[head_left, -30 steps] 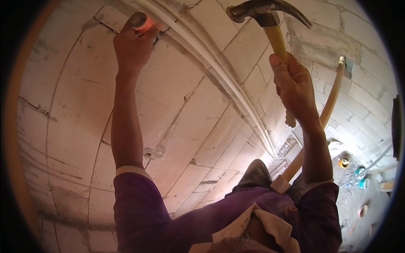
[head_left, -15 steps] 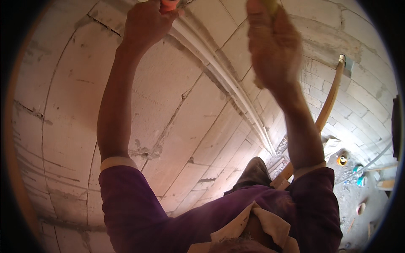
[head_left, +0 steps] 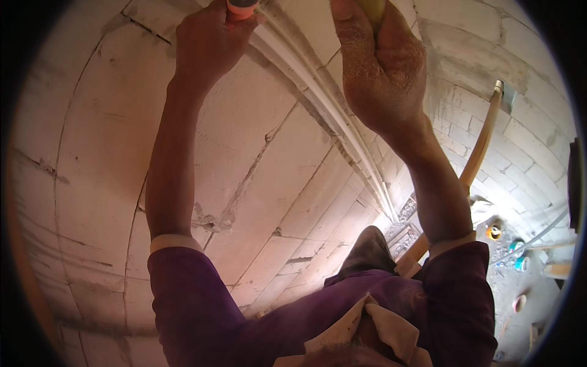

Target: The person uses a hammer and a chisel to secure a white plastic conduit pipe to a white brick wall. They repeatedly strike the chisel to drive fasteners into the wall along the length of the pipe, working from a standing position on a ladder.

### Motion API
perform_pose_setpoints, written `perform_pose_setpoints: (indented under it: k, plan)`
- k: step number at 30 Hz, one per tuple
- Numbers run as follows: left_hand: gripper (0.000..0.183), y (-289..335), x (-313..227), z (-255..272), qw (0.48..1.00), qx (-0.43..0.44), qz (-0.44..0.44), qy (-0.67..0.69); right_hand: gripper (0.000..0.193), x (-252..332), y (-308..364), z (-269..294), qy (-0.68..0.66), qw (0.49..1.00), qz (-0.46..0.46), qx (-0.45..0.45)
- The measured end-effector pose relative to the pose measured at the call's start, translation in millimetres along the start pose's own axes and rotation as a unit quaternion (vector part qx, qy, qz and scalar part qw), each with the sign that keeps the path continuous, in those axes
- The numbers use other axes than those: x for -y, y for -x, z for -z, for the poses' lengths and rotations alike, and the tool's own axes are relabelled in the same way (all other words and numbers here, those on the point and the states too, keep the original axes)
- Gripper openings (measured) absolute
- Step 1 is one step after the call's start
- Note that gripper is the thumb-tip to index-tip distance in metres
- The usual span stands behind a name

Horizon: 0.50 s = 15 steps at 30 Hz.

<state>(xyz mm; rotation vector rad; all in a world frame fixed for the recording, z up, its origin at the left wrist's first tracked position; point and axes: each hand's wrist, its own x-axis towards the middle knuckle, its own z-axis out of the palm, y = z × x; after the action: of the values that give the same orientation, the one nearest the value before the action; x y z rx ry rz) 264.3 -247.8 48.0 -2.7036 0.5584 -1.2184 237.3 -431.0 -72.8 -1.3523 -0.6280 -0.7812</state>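
The right hand [head_left: 385, 74], closed round the hammer handle [head_left: 372, 8], has swung up and inward (hammer head now out of view) toward the left hand [head_left: 211, 46], which grips an orange tool [head_left: 239, 13] near the pipes [head_left: 333, 115], hiding any strike.

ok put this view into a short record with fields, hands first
left hand: holds a dark-ended red-orange cylinder at the top edge
right hand: grips a yellow handle, far end out of frame
wall: pale blocks, white pipes along it
right side: brown pole
clothing: purple shirt
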Motion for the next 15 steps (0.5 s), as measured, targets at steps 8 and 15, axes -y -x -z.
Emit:
perform_pose_setpoints:
  k: [8, 15]
  plan:
    - [0.021, 36, 22, -11, 0.938, -0.187, 0.122, 0.267, 0.042, 12, 8, 42, 0.105, 0.985, -0.119, 0.066]
    - [0.023, 43, 30, -4, 0.889, -0.226, 0.079, 0.391, 0.043, 14, 39, 79, 0.000, 0.966, -0.257, -0.005]
